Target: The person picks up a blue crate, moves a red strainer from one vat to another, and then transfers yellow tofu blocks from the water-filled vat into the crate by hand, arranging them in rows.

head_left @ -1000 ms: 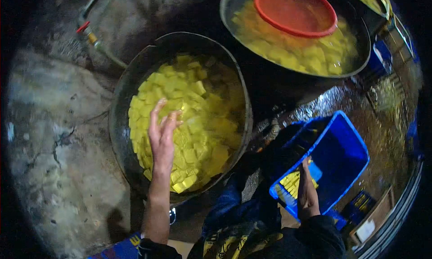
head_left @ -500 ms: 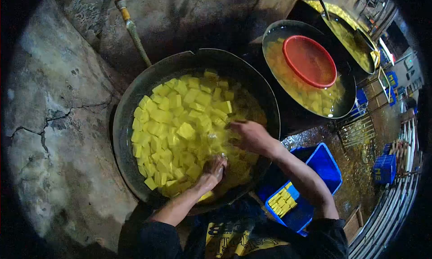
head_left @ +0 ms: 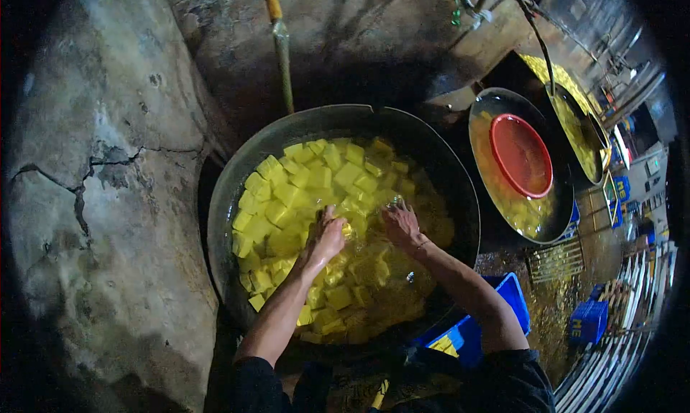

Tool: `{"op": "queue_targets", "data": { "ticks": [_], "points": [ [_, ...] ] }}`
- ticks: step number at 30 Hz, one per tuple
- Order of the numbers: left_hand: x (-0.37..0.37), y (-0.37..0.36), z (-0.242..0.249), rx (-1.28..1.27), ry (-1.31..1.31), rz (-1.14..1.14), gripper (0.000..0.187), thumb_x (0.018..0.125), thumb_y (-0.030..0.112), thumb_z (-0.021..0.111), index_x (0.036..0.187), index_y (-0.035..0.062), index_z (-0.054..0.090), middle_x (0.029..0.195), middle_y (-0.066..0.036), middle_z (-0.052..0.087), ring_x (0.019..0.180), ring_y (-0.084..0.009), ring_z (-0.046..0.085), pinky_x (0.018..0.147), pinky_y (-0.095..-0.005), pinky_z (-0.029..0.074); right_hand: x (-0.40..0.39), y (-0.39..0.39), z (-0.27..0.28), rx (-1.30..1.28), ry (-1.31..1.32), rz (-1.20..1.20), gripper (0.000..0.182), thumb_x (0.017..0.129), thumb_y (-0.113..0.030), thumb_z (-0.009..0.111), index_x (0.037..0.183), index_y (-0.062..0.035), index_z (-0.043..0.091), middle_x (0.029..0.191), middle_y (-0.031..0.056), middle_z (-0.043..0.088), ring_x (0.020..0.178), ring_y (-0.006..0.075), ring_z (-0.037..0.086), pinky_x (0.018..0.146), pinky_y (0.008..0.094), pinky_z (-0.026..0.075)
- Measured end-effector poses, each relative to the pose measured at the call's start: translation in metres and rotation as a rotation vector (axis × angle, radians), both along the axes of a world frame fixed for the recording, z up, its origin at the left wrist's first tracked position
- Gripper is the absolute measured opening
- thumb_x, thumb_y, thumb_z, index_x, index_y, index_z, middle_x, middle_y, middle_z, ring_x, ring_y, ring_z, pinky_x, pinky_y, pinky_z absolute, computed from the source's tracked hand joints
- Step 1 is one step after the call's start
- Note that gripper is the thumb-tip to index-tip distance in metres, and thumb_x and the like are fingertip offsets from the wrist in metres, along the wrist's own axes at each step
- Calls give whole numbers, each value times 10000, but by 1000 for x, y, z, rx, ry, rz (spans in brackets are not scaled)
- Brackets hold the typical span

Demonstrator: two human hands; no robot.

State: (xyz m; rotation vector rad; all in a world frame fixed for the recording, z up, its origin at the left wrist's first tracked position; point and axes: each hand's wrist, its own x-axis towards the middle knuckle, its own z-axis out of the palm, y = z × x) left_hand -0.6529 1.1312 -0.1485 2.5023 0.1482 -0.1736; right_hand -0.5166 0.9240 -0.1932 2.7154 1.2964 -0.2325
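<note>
working the blocks point(head_left: 287, 194) by hand in the liquid point(head_left: 438, 219) calls, as i judge it, for a loose, flat touch: they look soft, and their corners would likely chip under a hard pinch. sliding the fingers in between and beneath, then nudging against broad faces, should serve better than pressing down from above. slow strokes would also cloud the liquid less, so that sunken blocks can be made out. it would help to hold the two hands a little apart, so nothing is crushed between them, and away from the rim of the pan point(head_left: 323, 122).

the left hand point(head_left: 328, 237) is near the middle of the pan, its fingers curled down among the blocks. a bright yellow piece shows right beside it, on the side toward the right hand point(head_left: 402, 228); whether the fingers have hold of it i cannot tell. the right hand is just right of the middle, its fingers bent, with the tips at or under the surface. nothing shows in its grip, but i cannot tell how far the fingers are open or whether they touch a block.

the blocks crowd the pan's left half, from near the far edge round to the near left edge, around and beyond the left fingers. toward the right edge the liquid is darker, and few show there.
</note>
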Motion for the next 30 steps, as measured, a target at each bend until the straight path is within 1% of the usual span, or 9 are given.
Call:
{"op": "queue_targets", "data": {
  "ticks": [3, 6, 8, 10, 18, 23, 25, 28, 30],
  "points": [
    [3, 6, 0, -253, 211, 41, 603, 732, -81, 531, 1300, -14, 340, 1425, -238, 151, 1312, -337, 217, 1090, -407, 214, 33, 6, 29, -11, 264, 36, 747, 814, -483, 545, 1363, -59, 269, 1304, 121, 400, 1092, 276, 476, 882, 435, 410],
    [4, 8, 25, -216, 335, -22, 636, 729, -106, 485, 1325, -59, 271, 1398, -238, 234, 1305, -320, 240, 1094, -391, 207, 55, -15, 46, 913, 1614, -150, 862, 780, -462, 621, 1390, -36, 184, 1407, 181, 250, 1248, 306, 352, 1022, 438, 307],
    [2, 10, 18, -448, 382, 84, 641, 733, -78, 484, 1329, -71, 248, 1387, -224, 270, 1293, -321, 263, 1089, -371, 223, 100, -13, 6, 1171, 1808, 179, 921, 762, -469, 650, 1406, -61, 133, 1434, 146, 194, 1258, 288, 343, 1013, 436, 317],
    [9, 16, -13, -290, 402, 11, 617, 745, -39, 490, 1320, -70, 269, 1394, -204, 271, 1293, -319, 265, 1085, -356, 230, 126, 24, 4, 1093, 1796, 426, 931, 766, -519, 620, 1410, -84, 108, 1455, 139, 105, 1276, 292, 313, 1024, 424, 310],
    [3, 52, -132, -297, 207, 28, 524, 799, 43, 453, 1310, 18, 336, 1307, -225, 378, 1121, -322, 470, 957, -377, 374, 43, 182, 2, 259, 311, -308, 612, 744, -467, 614, 1113, 14, 533, 1137, 210, 532, 1104, 338, 470, 857, 421, 424],
    [-7, 44, 29, -610, 187, 282, 522, 860, 189, 474, 1328, 59, 283, 1373, -210, 248, 1139, -281, 455, 935, -380, 396, 67, 143, -11, 1063, 1194, 242, 475, 795, -345, 582, 1097, 20, 557, 1055, 163, 605, 914, 265, 582, 795, 366, 471],
    [-8, 46, 63, -926, 303, 441, 718, 834, 160, 545, 1405, 76, 118, 1448, -176, 125, 1169, -244, 438, 984, -346, 338, 83, 127, 5, 827, 1031, 180, 512, 809, -367, 573, 1112, 45, 539, 1073, 165, 597, 930, 249, 580, 807, 355, 469],
    [-12, 54, -44, -1055, 100, 467, 582, 853, 349, 462, 1335, 87, 266, 1387, -151, 251, 1124, -264, 456, 980, -412, 338, 77, 115, 75, 569, 1287, 7, 606, 822, -432, 569, 1144, 77, 507, 1090, 173, 588, 967, 216, 573, 830, 317, 465],
    [-10, 49, -62, -1108, -45, 400, 608, 887, 585, 287, 1216, 111, 481, 1294, -129, 399, 1170, -323, 400, 1007, -505, 300, 95, 105, 47, 631, 1099, 660, 571, 805, -433, 589, 1158, 13, 530, 1057, 169, 600, 936, 220, 583, 805, 328, 468]
  ]
}}
